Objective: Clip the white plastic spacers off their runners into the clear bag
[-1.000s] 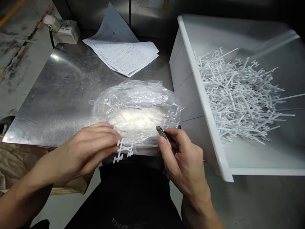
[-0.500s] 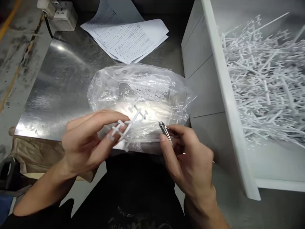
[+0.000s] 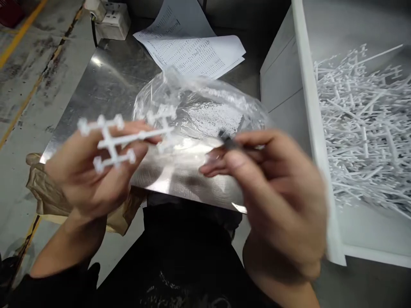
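Observation:
Between the thumb and fingers of my left hand [image 3: 93, 171] is a white plastic sprue [image 3: 128, 137], a branched frame with small stubby ends. It is held over the near left part of the metal table. My right hand [image 3: 276, 188] is closed around small nippers [image 3: 227, 139], blurred, with their dark tip pointing up and left. The sprue and the nippers are apart. Behind both hands, an open clear plastic bag [image 3: 154, 92] lies on the table with many tiny white pieces [image 3: 216, 119] in it.
At right, a white bin [image 3: 308, 85] holds a large heap of white sprues [image 3: 369, 128]. Printed sheets [image 3: 199, 51] lie at the back of the metal table [image 3: 83, 94], near a power socket [image 3: 114, 21]. Brown paper [image 3: 48, 188] is below the table's left edge.
Both hands have come up nearer the camera. My left hand has moved left and the sprue has turned to lie more level. The view has shifted slightly left.

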`<action>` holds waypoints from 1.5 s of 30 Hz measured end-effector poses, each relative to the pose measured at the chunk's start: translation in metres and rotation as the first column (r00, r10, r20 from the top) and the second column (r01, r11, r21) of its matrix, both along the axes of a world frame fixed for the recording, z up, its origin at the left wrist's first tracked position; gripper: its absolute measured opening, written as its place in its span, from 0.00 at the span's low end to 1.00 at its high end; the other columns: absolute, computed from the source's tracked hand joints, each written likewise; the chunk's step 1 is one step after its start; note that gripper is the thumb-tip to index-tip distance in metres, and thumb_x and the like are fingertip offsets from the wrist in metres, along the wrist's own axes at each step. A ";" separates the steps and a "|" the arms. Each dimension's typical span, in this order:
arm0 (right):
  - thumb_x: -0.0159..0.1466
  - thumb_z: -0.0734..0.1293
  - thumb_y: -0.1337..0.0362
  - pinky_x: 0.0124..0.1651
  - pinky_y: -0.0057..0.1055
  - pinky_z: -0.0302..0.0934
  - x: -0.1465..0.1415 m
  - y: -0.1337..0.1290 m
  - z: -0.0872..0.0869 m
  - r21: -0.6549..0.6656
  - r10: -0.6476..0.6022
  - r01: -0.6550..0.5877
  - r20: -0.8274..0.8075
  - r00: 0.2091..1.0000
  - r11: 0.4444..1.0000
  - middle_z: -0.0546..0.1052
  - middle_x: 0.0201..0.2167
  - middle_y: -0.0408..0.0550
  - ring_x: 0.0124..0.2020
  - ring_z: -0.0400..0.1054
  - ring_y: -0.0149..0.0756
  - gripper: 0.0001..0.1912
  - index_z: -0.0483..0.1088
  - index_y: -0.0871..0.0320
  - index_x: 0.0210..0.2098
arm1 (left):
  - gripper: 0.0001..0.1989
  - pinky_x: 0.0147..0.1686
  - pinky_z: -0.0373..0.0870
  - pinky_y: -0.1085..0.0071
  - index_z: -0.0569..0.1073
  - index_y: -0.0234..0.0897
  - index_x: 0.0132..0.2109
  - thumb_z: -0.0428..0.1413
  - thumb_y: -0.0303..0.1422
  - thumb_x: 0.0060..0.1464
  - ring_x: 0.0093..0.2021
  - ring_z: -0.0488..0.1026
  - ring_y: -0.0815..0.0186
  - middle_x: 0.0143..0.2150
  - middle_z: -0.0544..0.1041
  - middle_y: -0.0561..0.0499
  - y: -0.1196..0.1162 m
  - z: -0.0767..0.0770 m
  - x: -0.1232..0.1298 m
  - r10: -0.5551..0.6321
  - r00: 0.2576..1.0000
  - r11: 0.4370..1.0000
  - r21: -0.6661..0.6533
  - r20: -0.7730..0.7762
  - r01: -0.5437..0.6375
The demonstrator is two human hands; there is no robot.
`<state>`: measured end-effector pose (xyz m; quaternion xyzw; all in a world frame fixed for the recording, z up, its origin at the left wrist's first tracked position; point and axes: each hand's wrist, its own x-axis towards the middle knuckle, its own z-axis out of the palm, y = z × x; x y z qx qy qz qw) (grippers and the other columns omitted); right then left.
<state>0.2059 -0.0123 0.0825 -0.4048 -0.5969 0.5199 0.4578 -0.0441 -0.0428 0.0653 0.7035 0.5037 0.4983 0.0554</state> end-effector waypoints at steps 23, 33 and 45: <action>0.78 0.68 0.58 0.21 0.30 0.51 0.017 -0.027 -0.041 -0.230 0.164 -0.071 0.418 0.894 0.971 0.68 0.18 0.33 0.17 0.60 0.31 0.07 0.72 0.54 0.48 | 0.05 0.29 0.76 0.73 0.78 0.36 0.50 0.57 0.26 0.74 0.30 0.81 0.69 0.37 0.84 0.52 0.028 -0.040 -0.001 -0.344 0.916 0.932 -0.195 -0.207 0.306; 0.73 0.75 0.65 0.36 0.33 0.72 0.021 -0.021 -0.044 0.247 -0.413 0.350 0.284 0.865 0.903 0.84 0.39 0.44 0.33 0.76 0.33 0.09 0.79 0.54 0.52 | 0.10 0.53 0.84 0.64 0.78 0.35 0.54 0.60 0.20 0.69 0.50 0.85 0.62 0.46 0.85 0.48 0.007 -0.011 0.040 -0.298 0.948 0.951 -0.121 -0.112 0.284; 0.73 0.73 0.67 0.43 0.35 0.79 0.022 -0.010 -0.068 0.324 -0.388 0.272 0.380 0.840 0.906 0.87 0.41 0.47 0.37 0.82 0.38 0.07 0.78 0.56 0.50 | 0.08 0.41 0.83 0.69 0.80 0.40 0.53 0.63 0.25 0.71 0.44 0.86 0.65 0.44 0.86 0.52 0.017 -0.024 0.044 -0.188 0.979 0.972 -0.157 -0.082 0.174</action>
